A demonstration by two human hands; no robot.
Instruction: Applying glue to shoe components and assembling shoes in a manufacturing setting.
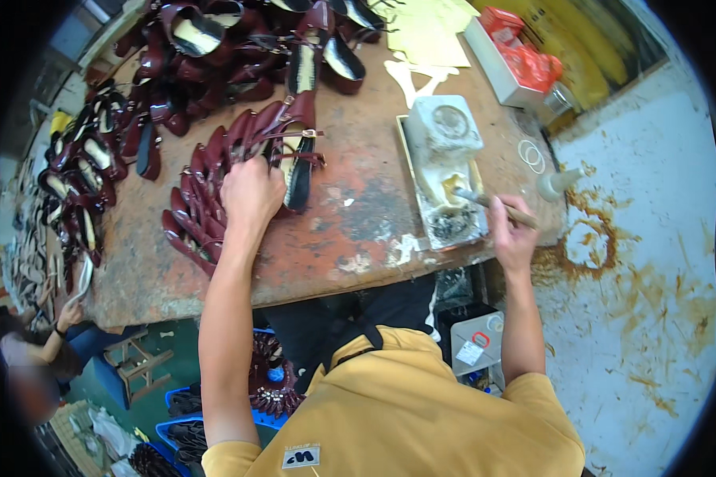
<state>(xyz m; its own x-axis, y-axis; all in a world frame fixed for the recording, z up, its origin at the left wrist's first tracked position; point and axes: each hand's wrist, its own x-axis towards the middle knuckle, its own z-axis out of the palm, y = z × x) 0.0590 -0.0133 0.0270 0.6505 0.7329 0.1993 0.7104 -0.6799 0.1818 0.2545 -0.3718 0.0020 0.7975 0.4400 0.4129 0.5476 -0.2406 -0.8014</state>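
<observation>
My left hand is closed over a row of glossy burgundy strapped shoes. Its fingers curl onto one of them, though the fingertips are hidden. Beside it a shoe with a pale insole lies with its buckled straps loose. In my right hand is the wooden handle of a brush. The brush's tip reaches into the yellowish opening of a white, glue-crusted container, which rests in a shallow tray with a dark, crusted near end.
More burgundy shoes are heaped at the back left of the stained worktable. A white box with red plastic, yellow paper and a squeeze bottle are at the right and back. Another person's hand is at the table's left edge.
</observation>
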